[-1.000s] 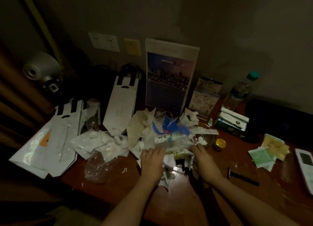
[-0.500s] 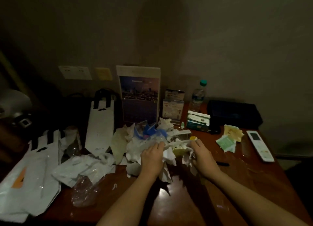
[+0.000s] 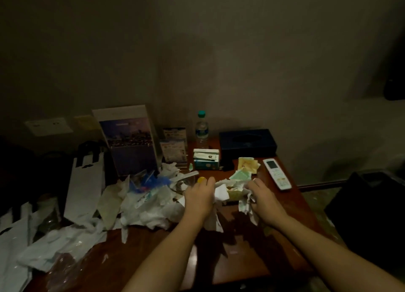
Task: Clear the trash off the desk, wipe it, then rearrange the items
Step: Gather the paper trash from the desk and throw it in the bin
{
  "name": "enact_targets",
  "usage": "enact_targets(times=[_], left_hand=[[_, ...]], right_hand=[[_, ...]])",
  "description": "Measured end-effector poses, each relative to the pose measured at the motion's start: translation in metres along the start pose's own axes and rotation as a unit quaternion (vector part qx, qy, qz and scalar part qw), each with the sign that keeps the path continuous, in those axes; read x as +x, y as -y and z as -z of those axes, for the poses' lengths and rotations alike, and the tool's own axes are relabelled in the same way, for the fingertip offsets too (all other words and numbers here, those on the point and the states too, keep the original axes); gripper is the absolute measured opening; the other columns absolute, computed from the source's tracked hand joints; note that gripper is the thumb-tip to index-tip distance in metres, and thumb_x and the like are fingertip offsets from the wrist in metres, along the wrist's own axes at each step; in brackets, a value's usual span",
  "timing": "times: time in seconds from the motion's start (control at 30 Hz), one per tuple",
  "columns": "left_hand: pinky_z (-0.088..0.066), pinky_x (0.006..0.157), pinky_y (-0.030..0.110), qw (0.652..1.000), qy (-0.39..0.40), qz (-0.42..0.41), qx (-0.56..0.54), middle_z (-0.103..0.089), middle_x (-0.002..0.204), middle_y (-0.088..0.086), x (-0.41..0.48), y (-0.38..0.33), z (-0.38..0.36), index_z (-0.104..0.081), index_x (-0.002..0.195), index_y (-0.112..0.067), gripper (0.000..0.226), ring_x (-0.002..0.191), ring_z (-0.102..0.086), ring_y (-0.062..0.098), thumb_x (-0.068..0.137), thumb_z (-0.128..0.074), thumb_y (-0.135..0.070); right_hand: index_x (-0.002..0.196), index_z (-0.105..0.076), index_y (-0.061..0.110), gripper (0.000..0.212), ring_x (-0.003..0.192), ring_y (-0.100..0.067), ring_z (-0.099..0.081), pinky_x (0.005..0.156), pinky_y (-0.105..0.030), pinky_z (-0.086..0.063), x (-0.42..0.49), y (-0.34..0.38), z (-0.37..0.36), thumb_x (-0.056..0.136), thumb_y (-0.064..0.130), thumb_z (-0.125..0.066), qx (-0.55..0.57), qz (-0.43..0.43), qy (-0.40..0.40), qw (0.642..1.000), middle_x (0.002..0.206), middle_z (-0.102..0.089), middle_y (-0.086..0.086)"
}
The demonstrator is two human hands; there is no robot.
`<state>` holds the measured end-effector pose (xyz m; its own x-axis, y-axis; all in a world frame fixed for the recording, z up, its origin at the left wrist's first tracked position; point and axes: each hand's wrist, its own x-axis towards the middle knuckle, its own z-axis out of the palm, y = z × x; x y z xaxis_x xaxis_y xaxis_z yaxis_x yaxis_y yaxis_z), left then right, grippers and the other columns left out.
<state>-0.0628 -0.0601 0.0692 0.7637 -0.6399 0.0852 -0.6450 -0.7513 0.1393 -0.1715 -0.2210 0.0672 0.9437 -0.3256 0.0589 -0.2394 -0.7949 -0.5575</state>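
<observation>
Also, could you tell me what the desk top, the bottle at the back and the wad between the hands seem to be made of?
Desk top: reddish-brown wood or veneer, apparently varnished, since it shines and reflects. Bottle: probably clear plastic, with a see-through body and a green cap. Wad, gripped by the left hand and right hand: crumpled white tissue or thin paper, matte, with ragged edges.

One head-worn camera looks forward and down from close above the desk (image 3: pixel 252 259), facing the wall.
</observation>
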Motion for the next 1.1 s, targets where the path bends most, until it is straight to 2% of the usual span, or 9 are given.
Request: enact_targets(times=[0.13, 0.23, 0.37, 0.5, 0.63, 0.77, 1.0, 1.1], left_hand=[[-0.04, 0.081, 0.034, 1.0, -0.009, -0.007, 0.012, -0.056, 0.117, 0.002, 0.02, -0.08, 0.007, -0.043, 0.121, -0.019, 0.032, 0.105, -0.056, 0.024, 0.091, -0.054, -0.02], [-0.042, 0.09, 0.037, 0.999, 0.0, -0.032, -0.01, -0.052, 0.129, 0.004, 0.035, -0.151, 0.0, -0.037, 0.135, -0.02, 0.05, 0.114, -0.053, 0.024, 0.091, -0.059, -0.024], [-0.045, 0.091, 0.038, 0.997, 0.015, -0.072, -0.014, -0.055, 0.125, 0.003, 0.055, -0.237, -0.006, -0.043, 0.124, -0.021, 0.041, 0.113, -0.053, 0.024, 0.088, -0.061, -0.028], [-0.042, 0.086, 0.035, 0.993, 0.014, -0.113, -0.011, -0.056, 0.119, 0.002, 0.078, -0.309, -0.01, -0.044, 0.117, -0.021, 0.033, 0.108, -0.055, 0.024, 0.088, -0.06, -0.022], [-0.04, 0.091, 0.033, 0.983, 0.028, -0.177, -0.038, -0.056, 0.119, -0.001, 0.099, -0.385, -0.023, -0.044, 0.119, -0.022, 0.034, 0.107, -0.054, 0.019, 0.089, -0.061, -0.024], [-0.038, 0.085, 0.029, 0.972, 0.044, -0.225, -0.048, -0.057, 0.115, -0.002, 0.131, -0.449, -0.046, -0.045, 0.118, -0.021, 0.031, 0.103, -0.056, 0.018, 0.091, -0.059, -0.026], [-0.043, 0.089, 0.031, 0.964, 0.073, -0.251, -0.053, -0.056, 0.12, -0.001, 0.217, -0.57, -0.104, -0.044, 0.126, -0.021, 0.041, 0.107, -0.057, 0.018, 0.089, -0.061, -0.027], [-0.043, 0.09, 0.033, 0.962, 0.094, -0.246, -0.072, -0.057, 0.12, -0.001, 0.252, -0.626, -0.121, -0.045, 0.124, -0.02, 0.04, 0.109, -0.057, 0.019, 0.089, -0.062, -0.027]], right_hand=[[0.107, -0.056, 0.014, 0.039, 0.09, -0.016, -0.05, 0.074, -0.027, -0.043, -0.017, -0.058, 0.056, 0.078, -0.012, -0.055, 0.021, 0.003, -0.027, 0.999, 0.103, -0.044, 0.004], [0.106, -0.056, 0.018, 0.033, 0.09, -0.014, -0.051, 0.076, -0.025, -0.047, -0.035, -0.108, 0.099, 0.083, -0.006, -0.057, 0.019, -0.019, -0.046, 0.999, 0.102, -0.042, 0.008], [0.109, -0.056, 0.015, 0.029, 0.086, -0.012, -0.048, 0.062, -0.01, -0.034, -0.065, -0.172, 0.15, 0.086, -0.003, -0.056, 0.001, -0.061, -0.064, 0.996, 0.1, -0.039, 0.009], [0.109, -0.055, 0.016, 0.029, 0.086, -0.014, -0.05, 0.064, -0.014, -0.038, -0.09, -0.221, 0.188, 0.087, -0.003, -0.054, 0.01, -0.101, -0.093, 0.99, 0.101, -0.04, 0.007], [0.109, -0.055, 0.016, 0.028, 0.093, -0.018, -0.053, 0.077, -0.028, -0.046, -0.108, -0.277, 0.223, 0.088, -0.002, -0.051, 0.01, -0.152, -0.119, 0.981, 0.111, -0.045, 0.004], [0.111, -0.055, 0.016, 0.026, 0.091, -0.023, -0.054, 0.079, -0.035, -0.047, -0.12, -0.344, 0.258, 0.09, 0.002, -0.05, 0.004, -0.198, -0.139, 0.97, 0.109, -0.046, -0.001], [0.115, -0.056, 0.012, 0.031, 0.099, -0.021, -0.054, 0.079, -0.02, -0.038, -0.101, -0.483, 0.314, 0.089, -0.004, -0.051, -0.013, -0.245, -0.134, 0.96, 0.115, -0.048, -0.004], [0.118, -0.056, 0.012, 0.032, 0.103, -0.021, -0.054, 0.086, -0.021, -0.041, -0.091, -0.534, 0.345, 0.089, -0.003, -0.052, -0.017, -0.258, -0.13, 0.957, 0.119, -0.05, -0.005]])
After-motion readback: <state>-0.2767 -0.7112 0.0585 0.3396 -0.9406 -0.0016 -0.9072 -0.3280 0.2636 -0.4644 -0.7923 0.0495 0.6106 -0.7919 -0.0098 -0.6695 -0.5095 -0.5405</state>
